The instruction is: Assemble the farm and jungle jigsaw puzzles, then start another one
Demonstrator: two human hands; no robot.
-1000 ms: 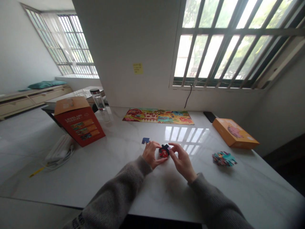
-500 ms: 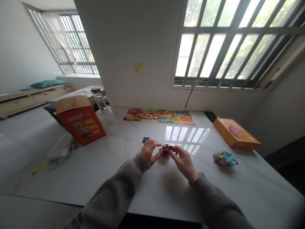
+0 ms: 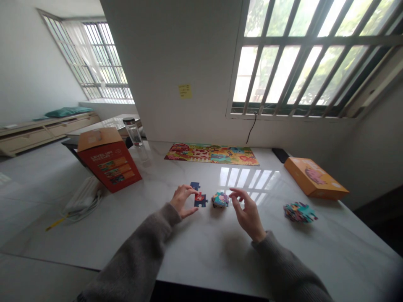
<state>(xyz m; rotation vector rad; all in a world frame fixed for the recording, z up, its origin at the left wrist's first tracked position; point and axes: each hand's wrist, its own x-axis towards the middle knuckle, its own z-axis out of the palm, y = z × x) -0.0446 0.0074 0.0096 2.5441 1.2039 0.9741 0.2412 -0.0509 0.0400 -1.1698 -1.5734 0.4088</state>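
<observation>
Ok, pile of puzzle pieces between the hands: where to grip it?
Probably pinch the pile by its edges from above, coming from the right: it sits low, leaving little to get under, and the right hand is open beside it.

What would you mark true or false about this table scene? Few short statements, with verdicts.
The left hand is beside the joined puzzle pieces: true.
The right hand holds a puzzle piece: false, it holds nothing and is raised near the small stack of puzzle pieces.
The orange box stands on end: false, it lies flat on the table.
The assembled puzzle lies at the table's far edge: true.
The yellow sticky note is on the wall: true.
</observation>
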